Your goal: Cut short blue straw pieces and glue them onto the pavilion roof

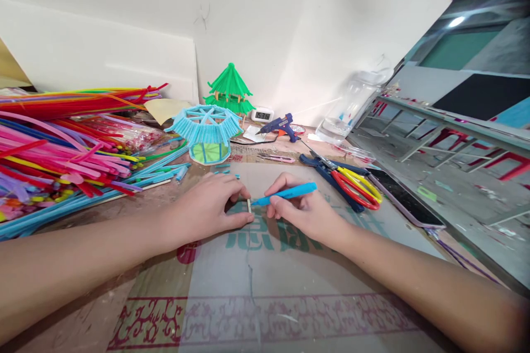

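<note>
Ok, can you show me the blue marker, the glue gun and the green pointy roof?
Blue marker point(296, 191): head view, on its barrel.
Glue gun point(277, 125): head view, on the middle of its body.
Green pointy roof point(231, 83): head view, on its upper tier.

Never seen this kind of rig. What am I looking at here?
No machine here, just a person working bare-handed, seen through one camera worn on the head, looking forward and down. The left hand pinches a short pale stick. The right hand holds a blue marker, its tip close to that stick. On the table, pipe cleaners are heaped at the left. Further back stand a blue-roofed model, a green pagoda model and a digital clock, with a glue gun beside it. Scissors and a smartphone lie at the right.
</note>
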A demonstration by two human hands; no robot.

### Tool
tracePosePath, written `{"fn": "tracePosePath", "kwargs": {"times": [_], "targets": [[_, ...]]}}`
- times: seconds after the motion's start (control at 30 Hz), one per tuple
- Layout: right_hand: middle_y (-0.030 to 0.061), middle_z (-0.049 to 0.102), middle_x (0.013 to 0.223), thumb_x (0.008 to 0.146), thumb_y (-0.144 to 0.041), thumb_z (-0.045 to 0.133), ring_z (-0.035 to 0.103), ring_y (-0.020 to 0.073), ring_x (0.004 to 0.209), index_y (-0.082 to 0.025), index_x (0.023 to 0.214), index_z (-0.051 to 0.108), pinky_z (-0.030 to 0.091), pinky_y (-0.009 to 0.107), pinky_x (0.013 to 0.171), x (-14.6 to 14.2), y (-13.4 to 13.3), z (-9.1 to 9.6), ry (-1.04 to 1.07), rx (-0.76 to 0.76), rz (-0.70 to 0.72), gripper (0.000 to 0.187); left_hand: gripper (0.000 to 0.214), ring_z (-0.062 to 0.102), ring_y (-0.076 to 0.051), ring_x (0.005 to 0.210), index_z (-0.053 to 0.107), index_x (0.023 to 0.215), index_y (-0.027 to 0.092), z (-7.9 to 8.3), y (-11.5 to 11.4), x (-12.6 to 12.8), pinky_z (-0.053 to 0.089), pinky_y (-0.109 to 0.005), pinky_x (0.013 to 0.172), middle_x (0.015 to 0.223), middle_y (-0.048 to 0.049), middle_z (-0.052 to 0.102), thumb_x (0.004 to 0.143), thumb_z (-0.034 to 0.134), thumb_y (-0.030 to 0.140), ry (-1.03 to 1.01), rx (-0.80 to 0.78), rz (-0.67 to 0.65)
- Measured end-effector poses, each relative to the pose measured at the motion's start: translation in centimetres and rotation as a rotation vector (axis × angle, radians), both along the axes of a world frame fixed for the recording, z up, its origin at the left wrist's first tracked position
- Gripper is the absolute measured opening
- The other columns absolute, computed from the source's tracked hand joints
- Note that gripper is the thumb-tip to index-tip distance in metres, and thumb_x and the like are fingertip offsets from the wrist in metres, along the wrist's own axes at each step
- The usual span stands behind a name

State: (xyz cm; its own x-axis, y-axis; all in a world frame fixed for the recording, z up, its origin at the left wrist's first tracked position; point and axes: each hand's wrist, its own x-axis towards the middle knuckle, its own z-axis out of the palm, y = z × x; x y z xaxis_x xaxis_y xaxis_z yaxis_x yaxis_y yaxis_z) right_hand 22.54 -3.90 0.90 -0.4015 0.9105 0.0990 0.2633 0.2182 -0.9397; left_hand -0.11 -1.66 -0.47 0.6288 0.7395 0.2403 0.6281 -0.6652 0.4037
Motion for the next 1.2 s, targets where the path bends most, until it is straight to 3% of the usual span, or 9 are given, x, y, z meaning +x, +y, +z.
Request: {"fn": "tracePosePath", "kwargs": {"times": [0.6,0.83,1.03,1.2], "targets": [[-0.0015,0.065,0.066,0.091,-0.029,0.061,0.06,0.0128,0.061,-0.021,0.091,0.054,0.045,0.024,0.058,0.0,0.4,-1.1,-0.016,-0.045,0.031,0.01,0.025,0.056,-0.021,0.085,0.065,0.094,0.022,-0.6,0.1,0.1,0.035,-0.032,0.074,0.086,-0.0002,0.06,0.083,0.072,0.043,-0.046,-0.003,0.016],[0.0,0.067,0.067,0.09,-0.029,0.061,0.061,0.0129,0.061,-0.021,0.087,0.054,0.046,0.024,0.059,-0.1,0.0,-0.4,-0.037,-0.073,0.083,0.011,0.026,0.056,-0.02,0.083,0.064,0.092,0.02,-0.5,0.1,0.1,0.035,-0.031,0.073,0.086,-0.0005,0.06,0.084,0.071,0.044,-0.026,0.023,0.004],[-0.0017,0.065,0.066,0.088,-0.03,0.064,0.059,0.0125,0.06,-0.021,0.089,0.054,0.045,0.024,0.057,-0.1,0.0,-0.3,-0.028,-0.072,0.039,0.013,0.03,0.056,-0.021,0.085,0.064,0.093,0.02,-0.5,0.3,-0.1,0.036,-0.032,0.074,0.087,-0.0011,0.061,0.086,0.069,0.049,-0.014,0.041,-0.01],[-0.0012,0.066,0.067,0.088,-0.029,0.063,0.06,0.0126,0.061,-0.022,0.088,0.054,0.046,0.025,0.058,-0.1,0.1,-0.4,-0.051,-0.059,0.049,0.012,0.029,0.059,-0.02,0.084,0.068,0.095,0.022,-0.6,0.8,-0.2,0.037,-0.03,0.072,0.087,-0.0008,0.065,0.089,0.066,0.051,-0.061,-0.024,-0.031]]}}
